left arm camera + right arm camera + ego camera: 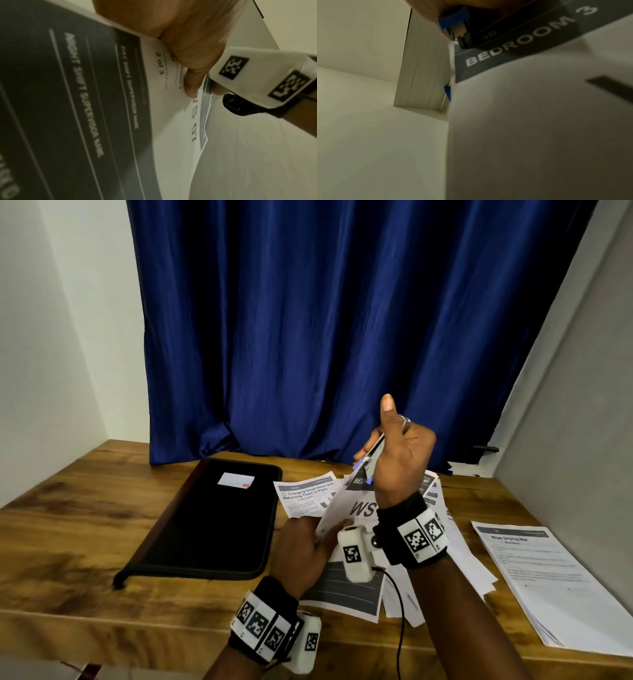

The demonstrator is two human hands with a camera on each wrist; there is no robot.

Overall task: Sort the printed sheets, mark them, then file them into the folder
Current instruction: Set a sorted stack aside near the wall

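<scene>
Head view: flat black folder [212,518]

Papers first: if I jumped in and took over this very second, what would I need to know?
Left hand pinches the lower edge of the lifted sheets, headed Bedroom 3.
Right hand grips what looks like a stapler at their top corner.
Folder lies shut on the table, left of the hands. Loose pile under the hands; neat stack to the right.
Done: some sorting, it seems.
Left: fasten this set, sort the loose pile, file everything.
</scene>
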